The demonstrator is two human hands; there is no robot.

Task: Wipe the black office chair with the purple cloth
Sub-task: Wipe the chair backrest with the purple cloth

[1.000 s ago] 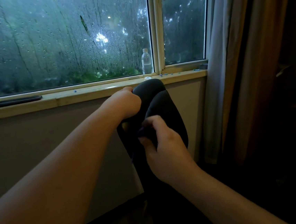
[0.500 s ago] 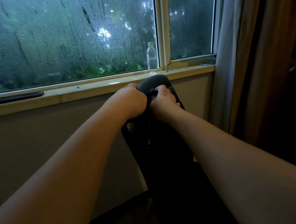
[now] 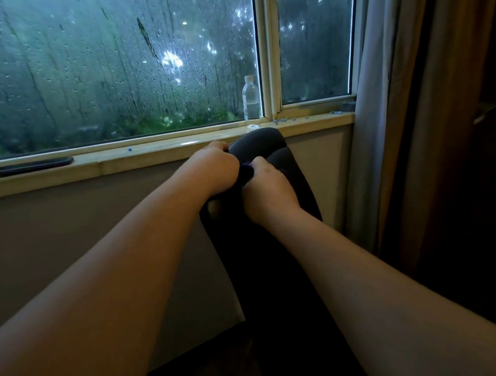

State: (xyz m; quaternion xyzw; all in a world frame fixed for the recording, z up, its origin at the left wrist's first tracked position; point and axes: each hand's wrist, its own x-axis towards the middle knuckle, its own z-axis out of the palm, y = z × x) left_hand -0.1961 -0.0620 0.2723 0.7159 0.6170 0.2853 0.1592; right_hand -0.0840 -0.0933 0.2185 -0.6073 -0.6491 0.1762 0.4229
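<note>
The left hand (image 3: pixel 216 168) curls round the headrest of the black office chair (image 3: pixel 262 141), just below the windowsill (image 3: pixel 146 156); the right hand (image 3: pixel 268 189), fingers curled, presses the bunched purple cloth (image 3: pixel 246 170) against it

Curled left grip (image 3: pixel 216 168) beside right grip (image 3: pixel 266 186)

The left hand (image 3: pixel 217 168) grips the black office chair (image 3: pixel 262 142) top; the right hand (image 3: pixel 266 190) holds the purple cloth (image 3: pixel 246 169) against it.
</note>
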